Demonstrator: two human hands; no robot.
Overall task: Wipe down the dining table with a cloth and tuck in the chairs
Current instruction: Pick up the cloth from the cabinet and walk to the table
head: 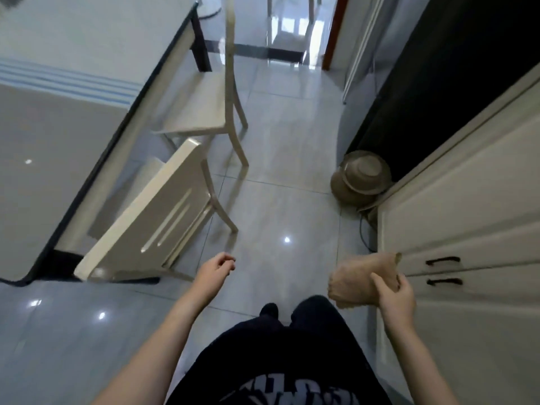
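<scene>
**Cloth in hand, chairs along the table**

The crumpled tan cloth (355, 283) is bunched in the right hand (394, 296), over the tiled floor. The left hand (214, 271) hangs loosely curled, holding nothing. Two cream wooden chairs (152, 220) stand beside the glossy grey dining table (58, 141), cut off at left.

Cloth (353, 283) in right hand (394, 296), beside chairs (152, 211).

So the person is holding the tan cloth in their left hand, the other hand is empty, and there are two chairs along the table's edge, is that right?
Not quite. The head view shows the tan cloth in the right hand; the left hand is the empty one. The two chairs do stand along the table.
</scene>
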